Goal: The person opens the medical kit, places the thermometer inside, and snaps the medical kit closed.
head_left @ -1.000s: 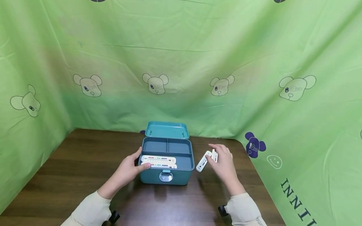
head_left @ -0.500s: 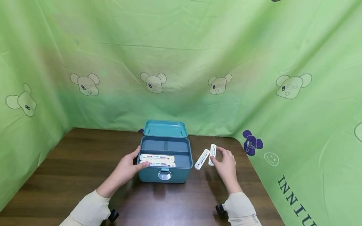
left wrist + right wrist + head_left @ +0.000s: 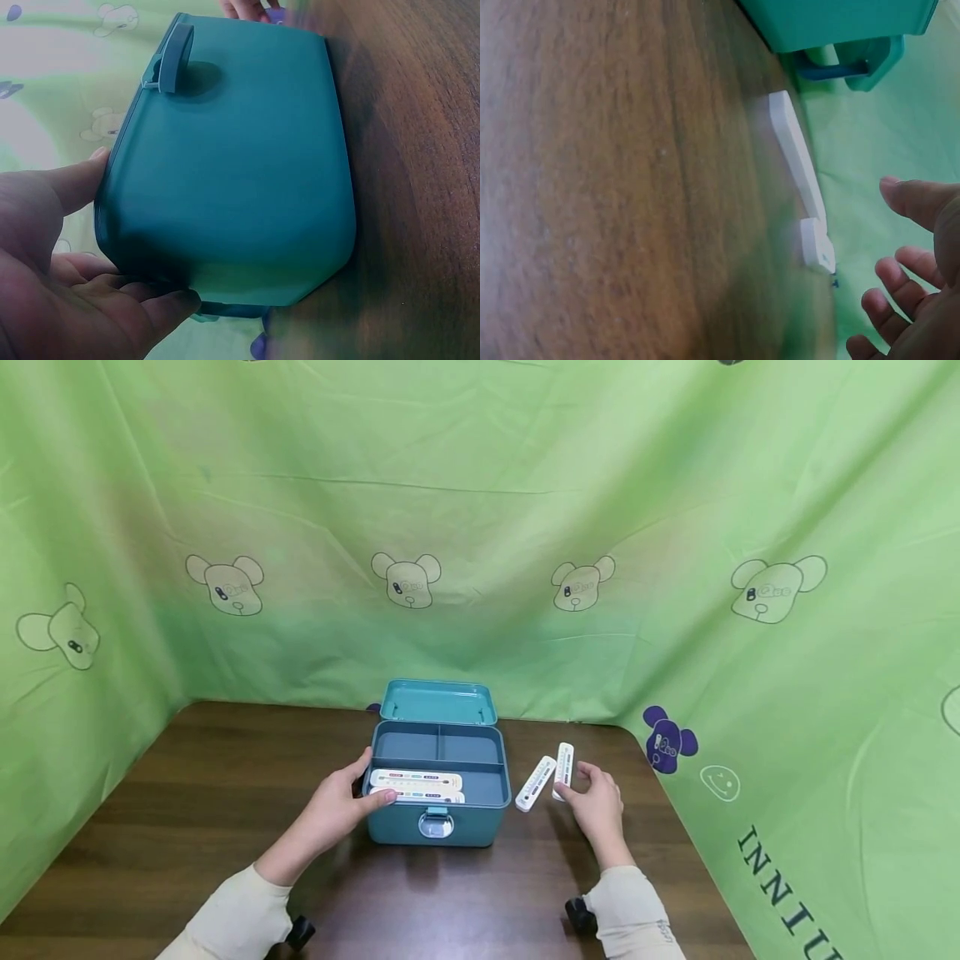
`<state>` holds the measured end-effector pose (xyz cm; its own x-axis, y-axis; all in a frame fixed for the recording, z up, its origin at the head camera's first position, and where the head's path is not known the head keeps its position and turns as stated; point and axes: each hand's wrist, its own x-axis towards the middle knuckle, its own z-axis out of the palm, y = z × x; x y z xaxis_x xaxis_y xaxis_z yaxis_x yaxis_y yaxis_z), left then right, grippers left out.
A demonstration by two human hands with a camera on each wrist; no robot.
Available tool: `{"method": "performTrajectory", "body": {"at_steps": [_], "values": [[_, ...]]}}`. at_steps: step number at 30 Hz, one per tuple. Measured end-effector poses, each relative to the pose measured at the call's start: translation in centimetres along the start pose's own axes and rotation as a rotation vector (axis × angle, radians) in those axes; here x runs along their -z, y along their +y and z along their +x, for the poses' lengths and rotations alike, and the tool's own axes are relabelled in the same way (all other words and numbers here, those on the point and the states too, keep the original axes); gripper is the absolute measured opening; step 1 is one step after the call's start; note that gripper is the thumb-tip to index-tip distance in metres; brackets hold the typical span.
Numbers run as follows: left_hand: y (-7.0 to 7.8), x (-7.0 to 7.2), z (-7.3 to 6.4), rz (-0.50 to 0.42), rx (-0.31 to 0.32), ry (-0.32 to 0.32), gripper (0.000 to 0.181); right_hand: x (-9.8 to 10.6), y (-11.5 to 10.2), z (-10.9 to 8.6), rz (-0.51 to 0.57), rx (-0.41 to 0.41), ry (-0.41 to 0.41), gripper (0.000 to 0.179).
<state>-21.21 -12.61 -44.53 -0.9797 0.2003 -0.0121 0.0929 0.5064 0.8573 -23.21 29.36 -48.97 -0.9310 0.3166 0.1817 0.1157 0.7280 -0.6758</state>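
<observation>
A blue-green storage box (image 3: pixel 476 828) stands with its lid (image 3: pixel 439 702) raised at the back. My left hand (image 3: pixel 332 807) grips its left side, thumb over the front rim and fingers against the side wall (image 3: pixel 247 281). Two white thermometers with printed scales, a rear one (image 3: pixel 416 779) and a front one (image 3: pixel 423 795), lie in the front compartment, partly hidden by the thumb. Right of the box, a slanted thermometer (image 3: pixel 536 783) and a more upright one (image 3: pixel 563 768) lie side by side. My right hand (image 3: pixel 600 810) is just beside the latter, holding nothing, thumb and fingers apart (image 3: pixel 904 296).
Two smaller compartments (image 3: pixel 406 744) sit at the box's back behind a divider. A clasp (image 3: pixel 437 823) hangs on its front. The brown wooden table (image 3: pixel 247 777) meets a green printed curtain (image 3: pixel 480 643) at the back and sides.
My right hand has set the thermometer on the table beside the other one, let go and drawn slightly back. The left hand stays on the box.
</observation>
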Motion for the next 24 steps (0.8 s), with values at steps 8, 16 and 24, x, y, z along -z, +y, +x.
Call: {"method": "performTrajectory", "body": {"at_steps": [8, 16, 24], "values": [[-0.1, 0.0, 0.0, -0.001, 0.01, -0.007, 0.1, -0.8, 1.2, 0.2, 0.016, -0.083, -0.052, 0.072], [-0.3, 0.1, 0.2, 0.013, -0.008, -0.008, 0.101, -1.7, 1.6, 0.2, -0.019, -0.093, -0.078, 0.071], [-0.2, 0.0, 0.1, 0.022, -0.005, -0.01, 0.1, -2.4, 1.6, 0.4, -0.089, -0.112, -0.038, 0.064]]}}
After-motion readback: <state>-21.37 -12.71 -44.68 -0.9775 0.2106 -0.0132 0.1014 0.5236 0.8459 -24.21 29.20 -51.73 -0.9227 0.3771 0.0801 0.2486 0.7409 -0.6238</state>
